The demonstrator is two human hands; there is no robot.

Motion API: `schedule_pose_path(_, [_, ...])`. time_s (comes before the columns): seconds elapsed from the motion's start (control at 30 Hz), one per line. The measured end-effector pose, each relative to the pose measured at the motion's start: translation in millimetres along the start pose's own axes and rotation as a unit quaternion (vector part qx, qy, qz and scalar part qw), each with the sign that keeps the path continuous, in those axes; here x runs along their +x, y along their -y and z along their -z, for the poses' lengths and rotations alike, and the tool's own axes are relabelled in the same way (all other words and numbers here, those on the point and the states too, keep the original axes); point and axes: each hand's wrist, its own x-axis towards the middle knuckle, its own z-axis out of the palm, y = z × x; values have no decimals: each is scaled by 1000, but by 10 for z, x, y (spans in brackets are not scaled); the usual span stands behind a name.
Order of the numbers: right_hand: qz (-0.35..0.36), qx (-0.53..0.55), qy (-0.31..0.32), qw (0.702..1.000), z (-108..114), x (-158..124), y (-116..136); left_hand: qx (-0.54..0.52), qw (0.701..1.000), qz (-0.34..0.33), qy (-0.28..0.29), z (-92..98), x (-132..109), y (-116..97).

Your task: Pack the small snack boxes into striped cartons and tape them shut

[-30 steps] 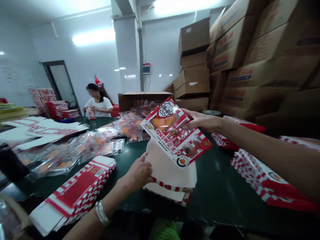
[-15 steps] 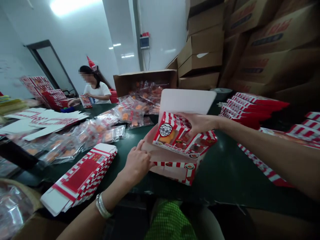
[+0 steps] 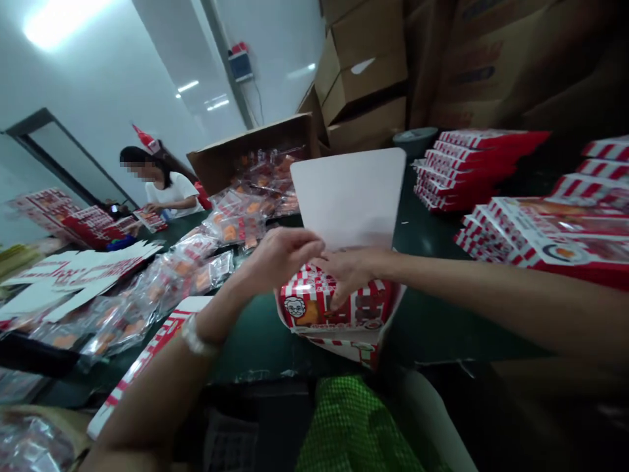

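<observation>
Presently the left hand [image 3: 278, 259] is half-open, fingers bent, nothing visible in it, close by the right hand [image 3: 354, 265], which lies over the printed box [image 3: 309, 309]; whether it grips cannot be told. Box sits within 1 open carton [image 3: 366, 355], white flap [image 3: 350, 196] raised behind. Judgement: light, level pressure suits best, sparing the thin walls. Outward: clear packets [image 3: 228, 233] left, striped boxes [image 3: 535, 246] right.

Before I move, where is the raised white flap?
In the head view, slightly right of centre, the white flap stands beyond the right hand, between clear bags and striped boxes.
</observation>
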Motion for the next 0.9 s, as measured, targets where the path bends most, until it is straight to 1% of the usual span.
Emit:
schedule_pose_path(0.03, [-6,-6,-3,1000,70,-98,40,-16,999,1,43,-50,241,76])
schedule_pose_path(0.07, [-11,-6,-20,1000,126,-246,87,-22,996,4,82,-129,464,178])
schedule_pose_path(0.1, [-15,6,-64,998,151,-444,137,-32,992,9,120,-221,652,295])
schedule_pose_path(0.13, [-21,25,-120,992,131,-689,188,-45,987,22,154,-312,797,411])
schedule_pose_path(0.17, [-28,57,-185,981,55,-966,240,-63,980,40,183,-392,896,515])
schedule_pose_path(0.2, [-45,91,-257,961,-80,-1257,293,-89,971,63,211,-453,952,594])
schedule_pose_path(0.23, [-73,117,-325,936,-267,-1537,346,-122,959,89,239,-495,974,643])
schedule_pose_path(0.27, [-103,141,-370,912,-494,-1782,401,-156,943,114,269,-520,970,658])
schedule_pose_path(0.3, [-126,164,-396,894,-741,-1970,461,-191,926,134,298,-531,948,644])
schedule_pose_path(0.33, [-126,191,-392,891,-986,-2086,525,-228,908,145,322,-534,913,605])
schedule_pose_path(0.37, [-124,229,-341,903,-1210,-2125,593,-263,893,149,334,-534,869,551])
schedule_pose_path(0.4, [-118,264,-280,916,-1396,-2091,662,-292,886,143,329,-537,821,490])
schedule_pose_path(0.43, [-119,290,-226,922,-1539,-2000,724,-311,889,127,310,-548,769,432])
schedule_pose_path(0.47, [-120,308,-184,926,-1637,-1871,777,-314,901,103,282,-567,715,382])
schedule_pose_path(0.5, [-120,318,-162,927,-1699,-1726,817,-298,919,75,248,-597,663,345])
schedule_pose_path(0.53, [-122,320,-157,926,-1733,-1584,845,-263,938,47,223,-636,614,322])
schedule_pose_path(0.57, [-125,314,-163,927,-1751,-1461,862,-216,954,21,209,-680,571,313])
schedule_pose_path(0.6, [-133,300,-169,929,-1758,-1366,873,-165,964,-1,209,-723,537,313])
schedule_pose_path(0.63, [-153,277,-170,933,-1761,-1300,878,-117,969,-19,215,-760,515,318])
schedule_pose_path(0.67, [-183,246,-159,938,-1761,-1261,877,-77,971,-32,224,-786,507,323])
schedule_pose_path(0.7, [-215,209,-135,945,-1759,-1244,871,-48,970,-42,234,-795,514,323])
schedule_pose_path(0.77, [-253,135,-60,956,-1747,-1250,837,-28,966,-54,252,-758,572,293])
schedule_pose_path(0.8, [-258,104,-27,960,-1737,-1263,812,-33,963,-62,261,-715,618,261])
schedule_pose_path(0.87, [-251,59,10,966,-1712,-1297,752,-70,960,-84,258,-607,726,172])
schedule_pose_path(0.9, [-248,46,16,967,-1700,-1317,721,-94,962,-89,242,-558,777,125])
